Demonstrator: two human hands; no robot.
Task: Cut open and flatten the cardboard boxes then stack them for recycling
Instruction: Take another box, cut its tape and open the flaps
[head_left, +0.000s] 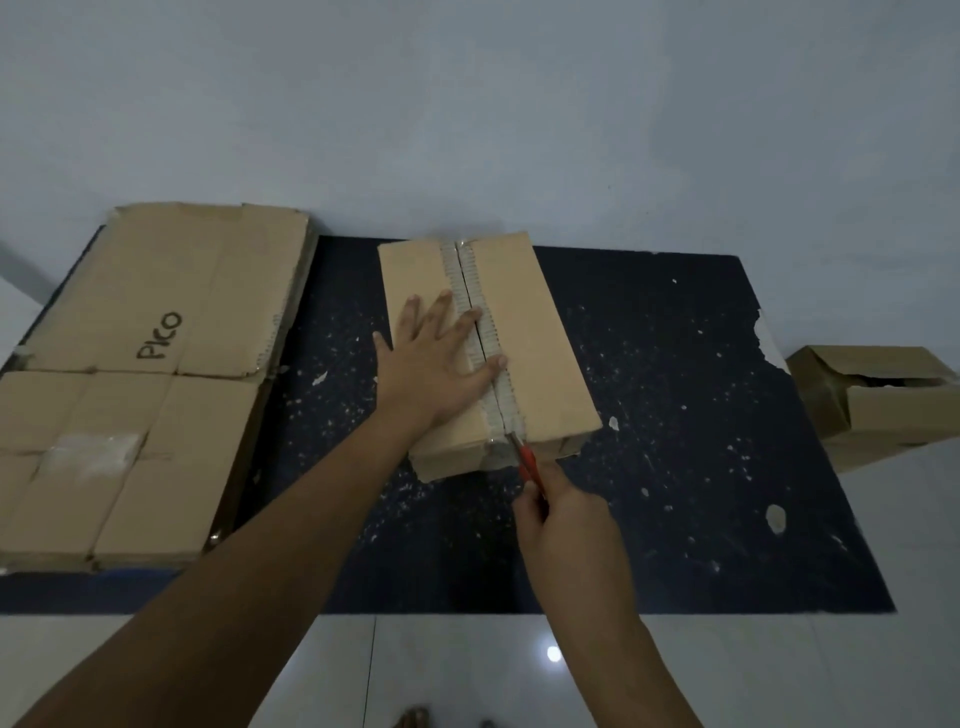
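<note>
A closed cardboard box (530, 338) lies on a dark mat (675, 467), its taped centre seam running from far to near. My left hand (441, 358) presses flat on the box's left half, fingers spread up to the seam. My right hand (563, 519) grips a red-handled cutter (527, 460), whose blade meets the seam at the box's near edge. On the left lies a stack of flattened cardboard (145, 374), with "PICO" written on the top sheet.
Another box (878, 405) with loose flaps stands off the mat's right edge on the white tiled floor (467, 675). A grey wall rises behind the mat. Scraps and white flecks dot the mat. Toes show at the bottom edge.
</note>
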